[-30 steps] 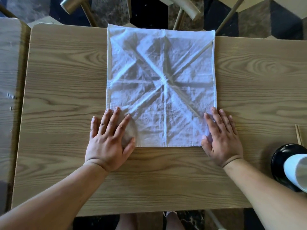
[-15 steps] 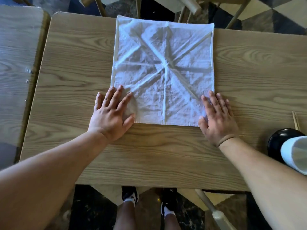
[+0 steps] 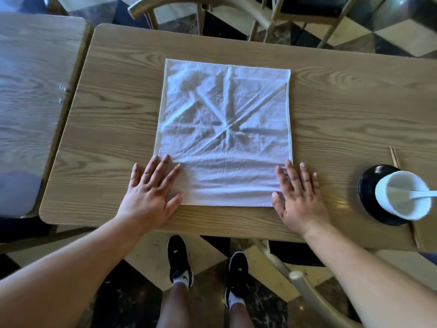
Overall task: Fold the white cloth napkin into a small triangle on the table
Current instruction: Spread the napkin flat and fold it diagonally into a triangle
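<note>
The white cloth napkin (image 3: 224,129) lies spread flat and square in the middle of the wooden table (image 3: 343,110), with star-shaped crease lines across it. My left hand (image 3: 151,192) lies flat with fingers spread on the napkin's near left corner. My right hand (image 3: 298,197) lies flat with fingers spread on its near right corner. Neither hand grips the cloth. Small ripples run across the napkin's near strip between my hands.
A white cup with a spoon (image 3: 404,195) stands on a black saucer (image 3: 369,192) at the right, with chopsticks (image 3: 394,157) behind it. A second table (image 3: 30,91) adjoins at the left. Chairs (image 3: 236,10) stand across the table, one chair back (image 3: 305,287) near my legs.
The view has pulled back and tilted down, so the whole table shows. Both hands stay flat on the napkin's near corners; the near strip is now rippled.
</note>
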Motion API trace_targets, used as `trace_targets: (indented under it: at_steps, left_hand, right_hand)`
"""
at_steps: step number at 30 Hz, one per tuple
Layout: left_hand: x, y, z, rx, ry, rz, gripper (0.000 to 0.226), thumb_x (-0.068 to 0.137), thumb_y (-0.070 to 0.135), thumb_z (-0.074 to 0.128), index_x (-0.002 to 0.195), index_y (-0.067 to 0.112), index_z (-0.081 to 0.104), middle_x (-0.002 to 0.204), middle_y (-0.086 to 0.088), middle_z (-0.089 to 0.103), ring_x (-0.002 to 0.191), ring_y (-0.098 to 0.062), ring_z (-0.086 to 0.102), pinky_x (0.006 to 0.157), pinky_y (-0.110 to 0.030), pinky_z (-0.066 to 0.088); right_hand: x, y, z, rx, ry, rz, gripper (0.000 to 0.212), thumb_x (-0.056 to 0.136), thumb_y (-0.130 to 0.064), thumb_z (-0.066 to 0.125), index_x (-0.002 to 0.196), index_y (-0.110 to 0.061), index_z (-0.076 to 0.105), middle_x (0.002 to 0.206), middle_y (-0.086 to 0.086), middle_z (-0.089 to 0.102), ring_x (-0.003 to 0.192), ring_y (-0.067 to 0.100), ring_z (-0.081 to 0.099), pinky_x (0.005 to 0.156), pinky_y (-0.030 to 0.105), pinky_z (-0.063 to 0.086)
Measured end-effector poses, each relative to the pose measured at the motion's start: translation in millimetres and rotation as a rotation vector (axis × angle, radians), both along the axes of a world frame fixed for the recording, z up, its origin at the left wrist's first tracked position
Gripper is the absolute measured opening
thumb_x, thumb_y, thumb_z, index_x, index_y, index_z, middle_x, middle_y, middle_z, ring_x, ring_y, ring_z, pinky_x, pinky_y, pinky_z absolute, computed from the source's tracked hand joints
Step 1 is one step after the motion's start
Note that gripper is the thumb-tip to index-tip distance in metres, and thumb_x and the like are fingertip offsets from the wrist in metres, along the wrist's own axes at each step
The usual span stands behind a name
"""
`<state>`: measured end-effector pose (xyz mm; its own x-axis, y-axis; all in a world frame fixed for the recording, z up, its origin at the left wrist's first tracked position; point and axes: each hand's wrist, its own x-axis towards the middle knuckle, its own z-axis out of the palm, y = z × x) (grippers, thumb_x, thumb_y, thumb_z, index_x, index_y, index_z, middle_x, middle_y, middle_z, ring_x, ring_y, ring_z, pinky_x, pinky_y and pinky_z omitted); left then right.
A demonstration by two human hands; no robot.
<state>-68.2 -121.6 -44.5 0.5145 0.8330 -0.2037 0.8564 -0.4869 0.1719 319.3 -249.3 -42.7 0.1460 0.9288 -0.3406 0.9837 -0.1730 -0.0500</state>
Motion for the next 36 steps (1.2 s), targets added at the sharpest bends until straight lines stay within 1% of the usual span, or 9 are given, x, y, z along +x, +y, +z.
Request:
trace_targets:
  at_steps: [5, 8, 17, 22, 26, 28, 30, 32, 36]
  left_hand:
    - [-11, -22, 1, -0.007, 0.0, -0.026, 0.078, 0.098, 0.072, 0.027, 0.167, 0.041, 0.012, 0.178, 0.005, 0.0, 0.163, -0.017, -0.007, 0.13, -0.06, 0.002]
    - [-16, -32, 0, -0.004, -0.004, -0.039, 0.077, 0.098, 0.073, 0.027, 0.167, 0.041, 0.011, 0.178, 0.007, 0.0, 0.163, -0.017, -0.007, 0.13, -0.061, 0.002]
    - [-27, -48, -7, 0.016, -0.002, -0.075, 0.076, 0.1, 0.076, 0.018, 0.167, 0.042, 0.005, 0.178, 0.008, -0.005, 0.164, -0.019, -0.006, 0.129, -0.058, -0.004]
    - [-27, -53, -3, 0.017, -0.036, -0.074, 0.075, 0.101, 0.074, 0.022, 0.167, 0.043, 0.005, 0.178, 0.008, -0.004, 0.164, -0.02, -0.004, 0.129, -0.056, -0.006]
    - [-25, -52, 5, 0.001, -0.047, -0.055, 0.075, 0.1, 0.074, 0.029, 0.166, 0.043, 0.014, 0.178, 0.006, 0.005, 0.164, -0.021, 0.002, 0.129, -0.062, 0.005]
    - [-20, -46, 12, 0.043, -0.063, -0.041, 0.067, 0.1, 0.068, 0.037, 0.159, 0.037, 0.038, 0.172, 0.001, 0.028, 0.16, -0.027, 0.023, 0.126, -0.062, 0.021]
    - [-11, -33, 20, 0.105, -0.099, -0.016, 0.055, 0.099, 0.062, 0.043, 0.137, 0.027, 0.063, 0.152, -0.002, 0.054, 0.141, -0.034, 0.048, 0.113, -0.058, 0.039]
    - [0, -15, 27, 0.122, -0.126, 0.051, 0.05, 0.096, 0.059, 0.045, 0.119, 0.023, 0.072, 0.134, -0.001, 0.064, 0.124, -0.037, 0.057, 0.101, -0.055, 0.046]
    - [14, 18, 32, 0.123, -0.149, 0.171, 0.045, 0.092, 0.052, 0.058, 0.12, 0.02, 0.072, 0.133, -0.006, 0.065, 0.122, -0.041, 0.057, 0.1, -0.056, 0.046]
  right_hand:
    - [-13, -34, 4, -0.068, -0.004, 0.004, 0.074, 0.101, -0.056, 0.008, 0.164, -0.026, -0.017, 0.173, 0.003, -0.026, 0.159, 0.036, -0.023, 0.129, 0.06, -0.004]
    - [-20, -48, 9, -0.098, 0.006, -0.007, 0.074, 0.099, -0.057, 0.002, 0.163, -0.026, -0.021, 0.171, 0.003, -0.031, 0.157, 0.034, -0.028, 0.129, 0.059, -0.007]
    - [-28, -62, 16, -0.155, -0.002, 0.002, 0.075, 0.098, -0.058, -0.003, 0.16, -0.026, -0.028, 0.168, 0.003, -0.038, 0.155, 0.034, -0.034, 0.128, 0.057, -0.012]
    - [-30, -65, 17, -0.176, -0.006, 0.0, 0.073, 0.097, -0.058, -0.008, 0.158, -0.027, -0.034, 0.165, 0.001, -0.043, 0.153, 0.032, -0.037, 0.128, 0.057, -0.013]
    - [-28, -63, 21, -0.213, -0.014, 0.015, 0.077, 0.094, -0.063, -0.009, 0.157, -0.027, -0.034, 0.165, 0.002, -0.042, 0.154, 0.033, -0.035, 0.128, 0.056, -0.013]
    - [-23, -62, 30, -0.222, -0.02, 0.069, 0.084, 0.095, -0.069, -0.001, 0.162, -0.024, -0.023, 0.17, 0.006, -0.032, 0.158, 0.035, -0.024, 0.13, 0.056, -0.009]
    - [-19, -65, 41, -0.148, 0.001, 0.145, 0.087, 0.097, -0.068, 0.023, 0.166, -0.016, 0.021, 0.175, 0.015, 0.01, 0.16, 0.04, 0.013, 0.129, 0.058, 0.014]
    - [-14, -72, 47, -0.069, -0.009, 0.213, 0.075, 0.094, -0.064, 0.045, 0.147, -0.012, 0.057, 0.161, 0.016, 0.045, 0.148, 0.04, 0.045, 0.12, 0.058, 0.038]
    - [-5, -83, 49, -0.05, -0.012, 0.275, 0.065, 0.077, -0.04, 0.088, 0.133, -0.015, 0.07, 0.151, 0.012, 0.058, 0.137, 0.035, 0.058, 0.111, 0.054, 0.05]
